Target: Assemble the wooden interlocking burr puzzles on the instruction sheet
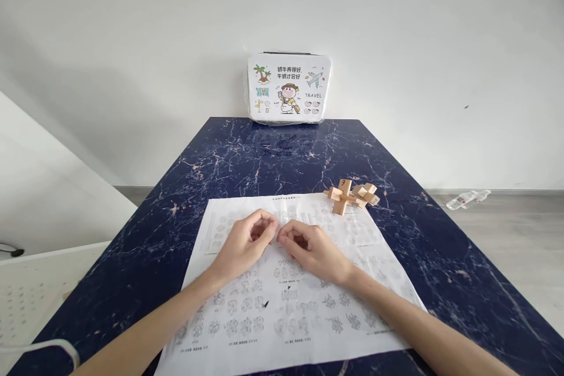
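Observation:
My left hand (250,239) rests over the middle of a white printed sheet (238,358), fingers curled in and thumb meeting the index finger. Facing it, my right hand (314,249) is curled the same way, the fingertips of both almost touching. Nothing shows in either hand, though the inner fingers are partly hidden. Beyond my right hand, at the sheet's far right corner, a wooden interlocking puzzle (341,197) sits in pale notched sticks, some bearing black marks. Rows of small puzzle drawings cover the sheet.
The sheet lies on a dark blue marbled table (229,158). A white cartoon-printed case (288,88) in clear wrap stands at the far edge against the wall. A transparent object (467,199) lies on the floor to the right. A white cable (53,345) curves at the lower left.

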Demonstrator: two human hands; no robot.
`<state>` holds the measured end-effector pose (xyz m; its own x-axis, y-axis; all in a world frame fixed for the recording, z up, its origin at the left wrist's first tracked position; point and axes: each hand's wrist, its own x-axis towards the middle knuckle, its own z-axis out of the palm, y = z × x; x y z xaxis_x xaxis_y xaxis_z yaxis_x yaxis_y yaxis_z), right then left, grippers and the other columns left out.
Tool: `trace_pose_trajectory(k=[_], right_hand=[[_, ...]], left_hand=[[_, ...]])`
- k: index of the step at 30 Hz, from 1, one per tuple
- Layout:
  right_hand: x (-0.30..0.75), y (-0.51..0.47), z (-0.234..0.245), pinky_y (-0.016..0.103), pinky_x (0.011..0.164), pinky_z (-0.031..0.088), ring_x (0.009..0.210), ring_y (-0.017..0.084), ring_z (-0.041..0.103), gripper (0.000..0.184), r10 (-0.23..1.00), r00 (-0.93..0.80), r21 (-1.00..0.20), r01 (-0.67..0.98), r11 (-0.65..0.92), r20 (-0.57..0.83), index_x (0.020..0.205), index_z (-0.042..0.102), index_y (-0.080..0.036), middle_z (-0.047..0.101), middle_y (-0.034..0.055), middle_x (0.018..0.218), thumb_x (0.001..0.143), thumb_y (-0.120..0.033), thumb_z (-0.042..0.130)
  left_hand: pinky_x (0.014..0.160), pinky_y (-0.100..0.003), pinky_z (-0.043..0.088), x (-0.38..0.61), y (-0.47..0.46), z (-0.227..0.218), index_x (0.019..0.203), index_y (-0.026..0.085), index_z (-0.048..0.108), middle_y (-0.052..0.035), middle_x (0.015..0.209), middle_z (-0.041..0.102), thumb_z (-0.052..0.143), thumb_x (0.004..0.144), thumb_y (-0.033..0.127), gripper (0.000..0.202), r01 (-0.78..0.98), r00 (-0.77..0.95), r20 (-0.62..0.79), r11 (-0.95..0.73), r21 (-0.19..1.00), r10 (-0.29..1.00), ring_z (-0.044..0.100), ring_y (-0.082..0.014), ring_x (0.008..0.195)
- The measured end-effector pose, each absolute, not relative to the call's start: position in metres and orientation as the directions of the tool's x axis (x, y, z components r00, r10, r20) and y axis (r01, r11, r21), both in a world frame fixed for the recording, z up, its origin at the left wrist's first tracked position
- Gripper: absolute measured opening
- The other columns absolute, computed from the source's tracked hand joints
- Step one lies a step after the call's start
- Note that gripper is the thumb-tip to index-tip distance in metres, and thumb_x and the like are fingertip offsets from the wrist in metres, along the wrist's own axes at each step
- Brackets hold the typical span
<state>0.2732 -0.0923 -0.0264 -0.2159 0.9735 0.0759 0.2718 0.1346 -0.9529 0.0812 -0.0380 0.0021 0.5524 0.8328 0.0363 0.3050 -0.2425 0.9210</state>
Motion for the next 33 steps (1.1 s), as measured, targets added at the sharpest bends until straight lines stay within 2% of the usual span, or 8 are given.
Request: trace_pose_trajectory(k=[16,18,20,23,26,29,31,33], right_hand=[[0.274,-0.091,-0.026,0.032,0.057,0.038,0.055,0.014,0.047,0.017,0.979,-0.182,-0.956,0.26,0.133,0.087,0.093,0.063,-0.024,0.057,-0.0039,0.062,0.103,-0.034,0.055],[0.279,-0.091,-0.025,0.032,0.057,0.038,0.056,0.015,0.049,0.018,0.982,-0.122,-0.942,0.286,0.176,0.146,0.095,0.064,-0.024,0.057,-0.0031,0.063,0.105,-0.035,0.054],[0.289,-0.088,-0.023,0.032,0.057,0.038,0.058,0.016,0.051,0.016,0.961,-0.002,-0.901,0.346,0.261,0.277,0.096,0.064,-0.025,0.058,-0.0019,0.065,0.105,-0.035,0.055],[0.314,-0.08,-0.021,0.032,0.059,0.04,0.062,0.018,0.055,0.013,0.839,0.203,-0.786,0.51,0.349,0.505,0.097,0.065,-0.026,0.064,0.0015,0.074,0.104,-0.032,0.056],[0.345,-0.066,-0.022,0.032,0.064,0.042,0.067,0.019,0.058,0.02,0.67,0.332,-0.654,0.692,0.306,0.664,0.094,0.064,-0.024,0.068,0.0037,0.081,0.104,-0.036,0.053],[0.375,-0.052,-0.027,0.04,0.085,0.046,0.087,0.024,0.062,0.021,0.542,0.431,-0.588,0.794,0.152,0.722,0.095,0.061,-0.023,0.07,0.0069,0.092,0.104,-0.035,0.047],[0.391,-0.044,-0.032,0.046,0.098,0.043,0.1,0.028,0.061,0.02,0.508,0.517,-0.621,0.782,0.046,0.689,0.099,0.062,-0.022,0.07,0.0102,0.102,0.102,-0.035,0.046],[0.404,-0.039,-0.039,0.049,0.105,0.04,0.112,0.031,0.059,0.021,0.535,0.636,-0.728,0.684,-0.056,0.556,0.105,0.061,-0.021,0.068,0.0133,0.113,0.095,-0.036,0.051]], left_hand=[[0.054,-0.027,0.035,0.08,-0.038,0.001,0.092,0.022,0.064,0.0033,0.066,0.053,0.057,0.103,0.047,0.029,0.312,0.544,0.023,-0.227,0.922,0.839,0.044,-0.0128,0.056],[0.054,-0.027,0.035,0.08,-0.038,0.001,0.093,0.022,0.064,0.0035,0.066,0.052,0.057,0.103,0.048,0.029,0.316,0.541,0.014,-0.218,0.923,0.841,0.044,-0.0128,0.056],[0.054,-0.027,0.036,0.08,-0.038,0.001,0.093,0.022,0.063,0.0034,0.066,0.052,0.058,0.103,0.048,0.029,0.323,0.536,0.003,-0.208,0.923,0.844,0.045,-0.013,0.056],[0.053,-0.026,0.035,0.08,-0.037,0.001,0.091,0.021,0.062,0.003,0.067,0.053,0.059,0.102,0.05,0.031,0.33,0.531,-0.004,-0.203,0.922,0.847,0.045,-0.0129,0.057],[0.052,-0.026,0.035,0.079,-0.036,0.002,0.09,0.021,0.062,0.0033,0.067,0.052,0.059,0.101,0.051,0.033,0.329,0.539,-0.002,-0.209,0.921,0.842,0.042,-0.0124,0.056],[0.053,-0.026,0.036,0.078,-0.034,0.001,0.09,0.02,0.061,0.0037,0.067,0.05,0.057,0.102,0.052,0.034,0.329,0.542,0.007,-0.219,0.919,0.841,0.042,-0.0122,0.056],[0.054,-0.026,0.037,0.077,-0.033,0.0,0.089,0.02,0.061,0.0038,0.068,0.049,0.057,0.102,0.052,0.034,0.33,0.54,0.015,-0.228,0.916,0.841,0.043,-0.0122,0.057],[0.055,-0.026,0.037,0.076,-0.032,-0.001,0.089,0.02,0.06,0.004,0.068,0.048,0.056,0.103,0.053,0.036,0.333,0.542,0.018,-0.235,0.913,0.84,0.043,-0.012,0.057]])
